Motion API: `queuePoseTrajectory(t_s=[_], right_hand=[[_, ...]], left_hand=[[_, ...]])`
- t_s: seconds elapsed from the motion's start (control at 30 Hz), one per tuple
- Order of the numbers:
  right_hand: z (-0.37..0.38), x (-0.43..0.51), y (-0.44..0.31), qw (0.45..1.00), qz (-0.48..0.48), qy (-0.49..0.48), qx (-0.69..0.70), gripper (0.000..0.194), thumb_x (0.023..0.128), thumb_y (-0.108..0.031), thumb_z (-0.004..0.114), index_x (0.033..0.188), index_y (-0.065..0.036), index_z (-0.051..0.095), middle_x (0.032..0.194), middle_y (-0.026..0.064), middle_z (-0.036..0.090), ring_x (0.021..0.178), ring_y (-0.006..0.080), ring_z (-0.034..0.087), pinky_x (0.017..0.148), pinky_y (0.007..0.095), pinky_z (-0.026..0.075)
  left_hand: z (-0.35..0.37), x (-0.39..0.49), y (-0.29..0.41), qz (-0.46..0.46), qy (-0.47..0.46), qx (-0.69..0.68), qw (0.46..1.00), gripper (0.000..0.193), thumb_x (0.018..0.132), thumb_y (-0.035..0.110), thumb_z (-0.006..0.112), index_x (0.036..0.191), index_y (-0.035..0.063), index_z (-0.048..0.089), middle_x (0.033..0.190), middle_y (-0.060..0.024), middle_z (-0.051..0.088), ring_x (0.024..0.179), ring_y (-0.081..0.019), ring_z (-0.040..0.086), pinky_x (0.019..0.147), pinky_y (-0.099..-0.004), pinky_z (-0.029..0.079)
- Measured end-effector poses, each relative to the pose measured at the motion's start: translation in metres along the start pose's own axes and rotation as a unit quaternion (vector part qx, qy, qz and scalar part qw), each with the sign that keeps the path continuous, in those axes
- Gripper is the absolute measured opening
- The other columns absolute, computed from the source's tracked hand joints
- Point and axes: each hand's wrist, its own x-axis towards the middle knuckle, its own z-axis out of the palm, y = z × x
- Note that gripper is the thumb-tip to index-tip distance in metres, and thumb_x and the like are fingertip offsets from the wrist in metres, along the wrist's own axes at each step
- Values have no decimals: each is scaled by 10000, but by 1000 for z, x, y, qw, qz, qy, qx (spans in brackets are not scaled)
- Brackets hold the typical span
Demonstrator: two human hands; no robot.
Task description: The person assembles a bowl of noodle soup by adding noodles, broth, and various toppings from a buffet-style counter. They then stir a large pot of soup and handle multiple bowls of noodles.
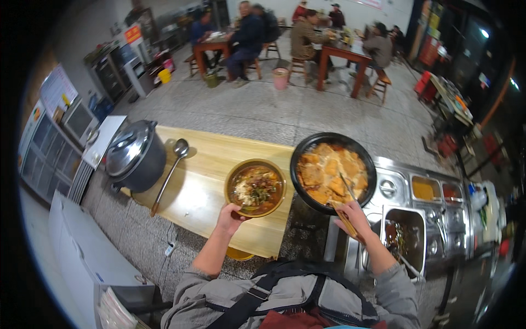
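Observation:
My left hand [231, 218] grips the near left rim of a bowl [255, 188], which holds a reddish soup with chopped toppings. The bowl is over the wooden tabletop. My right hand [354, 220] holds wooden chopsticks [346, 221] at the near edge of a large black pot [293, 174]. Pieces of what looks like fried tofu [331, 168] lie in the pot in broth, with a metal utensil handle leaning out at the right hand. A ladle [169, 177] with a wooden grip lies on the table, left of the bowl.
A lidded pot [141, 164] stands at the table's [205, 197] left end. Steel food containers [425, 189] line a counter on the right, one [404, 238] with a utensil in it. A white chest [90, 251] is at lower left. Several people sit at far tables [345, 53].

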Motion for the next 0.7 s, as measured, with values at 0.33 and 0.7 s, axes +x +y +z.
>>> queuePoseTrajectory(t_s=[0.33, 0.7], right_hand=[[-12, -52, 10, 990, 121, 32, -57, 585, 635, -4, 758, 1168, -63, 527, 918, 76, 463, 722, 187, 470, 676, 284, 441], [-18, -107, 6, 955, 273, 113, -16, 450, 670, 84, 700, 1089, -30, 583, 897, 50, 501, 735, 131, 512, 626, 242, 463]], left_hand=[[-14, 42, 7, 13, 10, 4, 1000, 432, 720, 11, 483, 1151, 44, 476, 1006, -135, 610, 696, -223, 599, 709, -454, 568], [-13, 90, 25, 23, 16, 8, 1000, 474, 741, 29, 471, 1210, 68, 422, 987, -118, 598, 770, -236, 622, 786, -482, 558]])
